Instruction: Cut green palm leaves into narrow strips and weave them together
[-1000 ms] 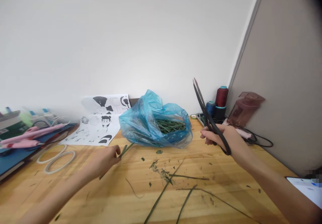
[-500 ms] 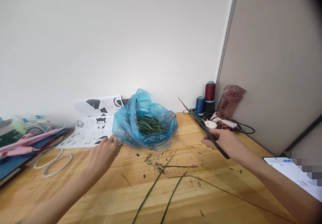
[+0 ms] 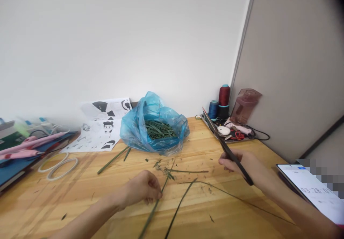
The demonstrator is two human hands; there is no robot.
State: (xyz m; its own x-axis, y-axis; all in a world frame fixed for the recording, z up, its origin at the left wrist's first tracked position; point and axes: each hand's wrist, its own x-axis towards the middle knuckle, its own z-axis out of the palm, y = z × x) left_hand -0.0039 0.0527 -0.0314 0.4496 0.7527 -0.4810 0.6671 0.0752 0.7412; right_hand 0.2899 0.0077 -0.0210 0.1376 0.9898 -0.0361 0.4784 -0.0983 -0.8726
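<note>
My left hand (image 3: 146, 189) is low over the table, its fingers bent together on a long green grass stem (image 3: 149, 217) that runs to the bottom edge. Raised on the right, my right hand (image 3: 239, 163) is closed round dark-handled scissors (image 3: 225, 147), seen nearly edge-on and pointing up and away. Beside the held stem lie another stem (image 3: 180, 206) and a thin bent strand (image 3: 236, 194). Behind them an open blue plastic bag (image 3: 131, 131) contains many cut green stems (image 3: 159, 129). Two short cut pieces (image 3: 113, 160) rest at the bag's left.
Printed drawings (image 3: 94, 135) lean at the back left. Near them are white rings (image 3: 63, 169) and a pink glue gun (image 3: 29, 146). Thread spools (image 3: 224, 95), a tray of small tools (image 3: 231, 133) and a phone (image 3: 314, 192) stand right. Plant scraps (image 3: 161, 165) litter the middle.
My left hand has come from the bag's left side toward me, onto a long stem; cut pieces now show where it was. My right hand, still with the scissors, is slightly lower.
</note>
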